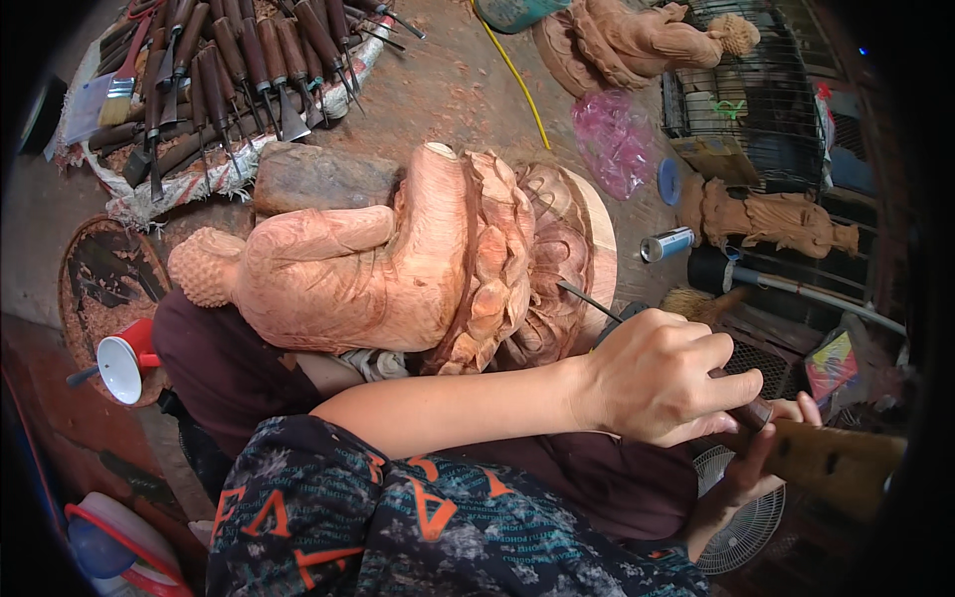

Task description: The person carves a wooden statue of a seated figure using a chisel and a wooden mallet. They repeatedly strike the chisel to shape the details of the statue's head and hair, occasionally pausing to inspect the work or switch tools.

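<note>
A reddish carved wooden statue of a seated figure lies on its side across my lap, its curly-haired head to the left and its petalled base to the right. My left hand reaches across and is closed around the dark handle of a carving chisel. The thin steel blade points up-left, its tip at the carved petals. My right hand, partly hidden behind the left, grips a worn wooden mallet. The mallet's face meets the butt of the chisel handle.
Many wood-handled chisels and a brush fill a sack-rimmed basket at upper left. A wooden block lies behind the statue. Two more carvings, a can, a pink plastic bag and a fan surround me.
</note>
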Motion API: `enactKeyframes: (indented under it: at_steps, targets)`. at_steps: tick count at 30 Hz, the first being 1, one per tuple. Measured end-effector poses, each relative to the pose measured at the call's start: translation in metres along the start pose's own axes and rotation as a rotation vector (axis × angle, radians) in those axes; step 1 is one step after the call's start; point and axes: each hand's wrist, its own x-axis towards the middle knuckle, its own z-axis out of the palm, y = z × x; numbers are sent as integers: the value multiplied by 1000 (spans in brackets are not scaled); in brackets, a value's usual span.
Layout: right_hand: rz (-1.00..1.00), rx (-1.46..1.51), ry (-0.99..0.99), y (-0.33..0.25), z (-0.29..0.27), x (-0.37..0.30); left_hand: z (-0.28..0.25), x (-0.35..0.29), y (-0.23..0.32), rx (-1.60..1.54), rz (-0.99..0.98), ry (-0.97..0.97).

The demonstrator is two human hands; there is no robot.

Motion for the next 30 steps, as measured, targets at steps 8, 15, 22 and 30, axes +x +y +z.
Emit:
enactKeyframes:
  at_steps: [8, 15, 22, 30]
  targets:
    - [5, -208, 56, 7, -6, -9, 8, 6, -3, 120, 112, 201]
    - [-124, -11, -125, 4, 6, -8, -4, -9, -2, 72, 260, 99]
    - [-278, -66, -134, 8, 7, -6, -7, -14, -1, 62, 294, 134]
    - [-289, -28, -70, 2, 20, -6, -12, -15, -2, 11, 311, 155]
